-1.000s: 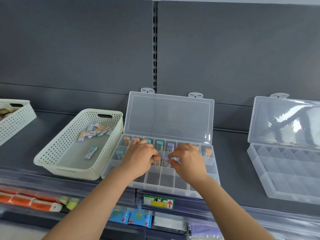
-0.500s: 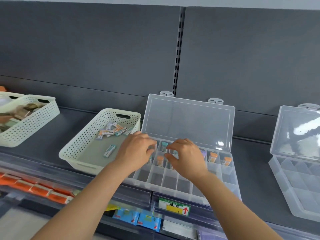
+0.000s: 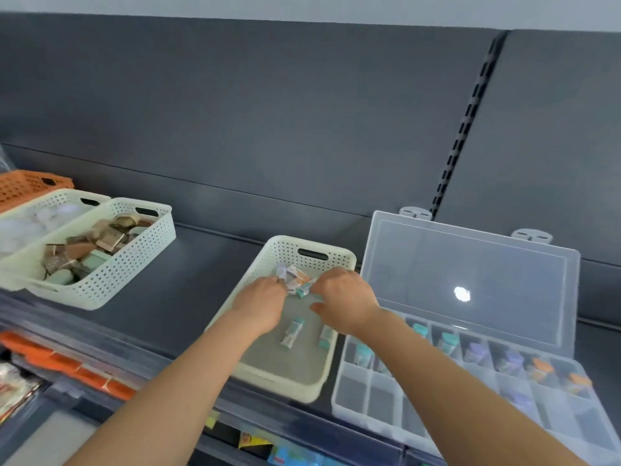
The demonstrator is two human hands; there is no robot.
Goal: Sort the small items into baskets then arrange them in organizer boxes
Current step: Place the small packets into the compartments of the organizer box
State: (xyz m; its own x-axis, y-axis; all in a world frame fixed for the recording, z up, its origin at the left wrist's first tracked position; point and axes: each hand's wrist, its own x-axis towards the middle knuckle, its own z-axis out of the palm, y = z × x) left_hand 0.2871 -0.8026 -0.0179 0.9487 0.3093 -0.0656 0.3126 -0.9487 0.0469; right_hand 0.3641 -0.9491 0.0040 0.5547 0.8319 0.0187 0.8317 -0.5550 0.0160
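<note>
Tubes (image 3: 295, 280) lie heaped at the back of the cream basket (image 3: 285, 386). Left hand (image 3: 263, 306) and right hand (image 3: 346, 297) both reach the heap, fingers bent; whether either grasps one, I cannot tell. Organizer box (image 3: 369, 398) stands just right, lid up.

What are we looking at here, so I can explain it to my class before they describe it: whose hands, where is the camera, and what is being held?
No machine: a person's bare hands, filmed by one camera worn on their head, looking down. The left hand and right hand reach into a cream basket of small capped tubes. Their fingers are at the pile; whether they grip one is too blurred to tell. Right of it, an open clear organizer box holds tubes in some compartments.
</note>
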